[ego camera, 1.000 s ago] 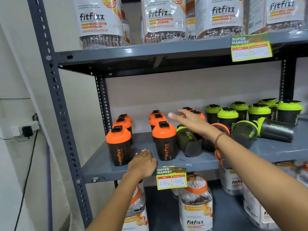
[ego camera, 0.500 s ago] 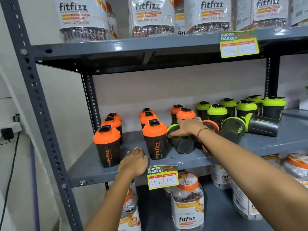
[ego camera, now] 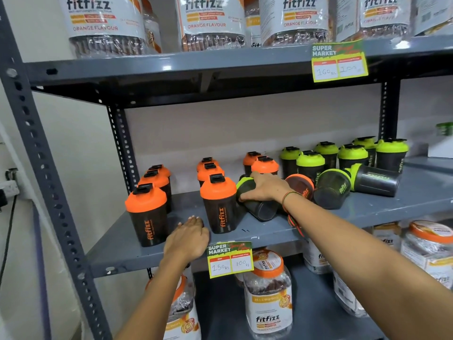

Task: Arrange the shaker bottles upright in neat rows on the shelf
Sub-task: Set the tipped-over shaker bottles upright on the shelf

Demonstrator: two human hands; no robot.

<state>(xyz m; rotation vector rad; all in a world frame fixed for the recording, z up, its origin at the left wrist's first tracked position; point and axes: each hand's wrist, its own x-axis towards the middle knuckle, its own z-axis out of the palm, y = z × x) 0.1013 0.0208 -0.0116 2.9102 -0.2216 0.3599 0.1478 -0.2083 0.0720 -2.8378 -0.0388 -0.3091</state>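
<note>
Change: right hand (ego camera: 266, 187), reaching a second ago, now clamped on toppled green bottle (ego camera: 255, 202).
Left hand (ego camera: 187, 239): flat, fingers apart, on shelf (ego camera: 117, 251) edge.
Implication: righting comes next; three others remain toppled.

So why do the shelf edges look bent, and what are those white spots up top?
Head view: the wide-angle lens bows the grey upright and shelves; the white spots are glare on the upper shelf edge; the jar labels look slightly soft, the orange-lidded shakers sharper.

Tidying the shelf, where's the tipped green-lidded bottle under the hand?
The tipped green-lidded bottle lies mid-shelf under the right hand, just right of the front upright orange-lidded bottle.
</note>
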